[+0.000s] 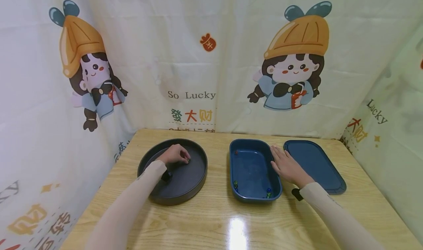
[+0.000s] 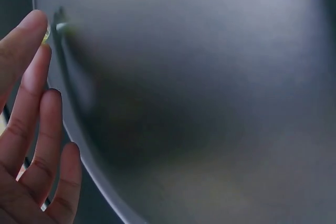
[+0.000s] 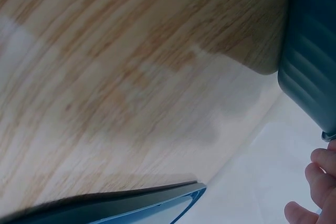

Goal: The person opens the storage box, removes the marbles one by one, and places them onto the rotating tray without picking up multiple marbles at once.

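Dark blue, the rectangular container (image 1: 252, 169) is set on a wood-grained counter (image 1: 211, 224), with a few small glassy marbles kept inside it: a reddish one (image 1: 236, 152) by its far-left corner, greenish ones (image 1: 235, 184) by its near-left corner, and a blue one (image 1: 269, 190) with green beside it by its near-right corner. They are probably held at the edges by the raised walls, round things being apt to roll. To the left of the container, well within reach, a round dark pan (image 1: 186, 178) is placed, and over its floor the left hand (image 1: 174, 154) is held with thumb and forefinger brought together. By the left wrist view, a clear yellowish marble (image 2: 46, 35) is pinched between the tips, a grip presumably chosen for so small and smooth a thing; whether the pan is touched cannot be told. On the container's right rim the right hand (image 1: 286, 166) is laid, its fingers nearly straight and close together, perhaps so that the container is steadied. To the right of the container a matching blue lid (image 1: 315, 165) is laid flat, apparently set aside so that the top is left uncovered.
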### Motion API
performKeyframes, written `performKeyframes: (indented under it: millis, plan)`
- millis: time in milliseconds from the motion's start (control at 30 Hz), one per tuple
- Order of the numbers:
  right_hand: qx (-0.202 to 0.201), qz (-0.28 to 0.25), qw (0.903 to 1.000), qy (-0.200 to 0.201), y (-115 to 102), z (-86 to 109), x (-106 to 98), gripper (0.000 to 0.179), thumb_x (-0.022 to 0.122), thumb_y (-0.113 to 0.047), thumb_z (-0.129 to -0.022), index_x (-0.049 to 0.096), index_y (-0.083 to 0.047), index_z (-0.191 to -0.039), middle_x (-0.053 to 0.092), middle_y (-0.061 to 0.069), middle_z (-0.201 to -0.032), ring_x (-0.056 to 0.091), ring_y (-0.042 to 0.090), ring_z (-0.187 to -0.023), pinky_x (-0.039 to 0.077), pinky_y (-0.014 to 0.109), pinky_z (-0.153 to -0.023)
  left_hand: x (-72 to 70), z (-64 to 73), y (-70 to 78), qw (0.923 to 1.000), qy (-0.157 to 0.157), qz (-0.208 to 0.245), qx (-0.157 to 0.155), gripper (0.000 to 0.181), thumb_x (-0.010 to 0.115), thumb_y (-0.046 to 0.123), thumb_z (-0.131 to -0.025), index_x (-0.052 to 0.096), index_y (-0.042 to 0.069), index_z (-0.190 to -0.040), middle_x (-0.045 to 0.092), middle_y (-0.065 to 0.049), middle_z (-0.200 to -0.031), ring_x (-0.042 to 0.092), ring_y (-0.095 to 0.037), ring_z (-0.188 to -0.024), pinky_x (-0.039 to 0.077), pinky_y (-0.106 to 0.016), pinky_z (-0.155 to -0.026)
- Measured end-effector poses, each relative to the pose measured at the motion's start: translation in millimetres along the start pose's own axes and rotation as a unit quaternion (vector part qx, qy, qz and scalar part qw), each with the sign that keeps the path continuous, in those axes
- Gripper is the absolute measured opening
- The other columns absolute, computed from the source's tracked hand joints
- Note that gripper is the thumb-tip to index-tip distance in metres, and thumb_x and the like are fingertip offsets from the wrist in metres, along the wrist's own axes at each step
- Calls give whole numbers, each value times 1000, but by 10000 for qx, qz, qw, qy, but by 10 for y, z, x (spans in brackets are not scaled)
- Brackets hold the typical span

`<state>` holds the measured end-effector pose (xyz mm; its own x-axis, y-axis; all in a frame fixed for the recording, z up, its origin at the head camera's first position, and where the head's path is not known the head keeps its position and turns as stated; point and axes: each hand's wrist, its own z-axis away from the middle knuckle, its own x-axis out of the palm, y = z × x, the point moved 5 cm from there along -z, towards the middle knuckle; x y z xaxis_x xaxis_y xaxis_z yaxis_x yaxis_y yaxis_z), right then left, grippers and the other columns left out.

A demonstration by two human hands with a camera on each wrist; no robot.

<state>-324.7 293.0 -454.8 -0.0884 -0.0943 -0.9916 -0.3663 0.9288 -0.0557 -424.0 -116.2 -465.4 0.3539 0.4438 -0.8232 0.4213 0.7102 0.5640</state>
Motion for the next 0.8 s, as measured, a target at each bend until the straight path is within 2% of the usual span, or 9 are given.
performKeyframes:
  millis: [433, 800]
  plan:
    - [2, -48, 10000, 6, 0, 0, 5, 57, 41, -23, -100, 23, 7, -145, 25, 24, -152, 24, 41, -140, 19, 58, -111, 3, 21, -32, 9995, 23, 272, -162, 13, 77, 8, -74, 75, 9, -87, 72, -2, -81, 62, -5, -71, 50, -21, -65]
    - [-17, -67, 10000, -31, -5, -1, 1, 57, 40, -23, -100, 23, 8, -145, 23, 24, -152, 24, 41, -140, 20, 58, -111, -17, 31, -104, 9995, -4, 313, -82, 18, 77, 8, -74, 75, 10, -92, 73, -3, -88, 64, -7, -75, 52, -23, -67]
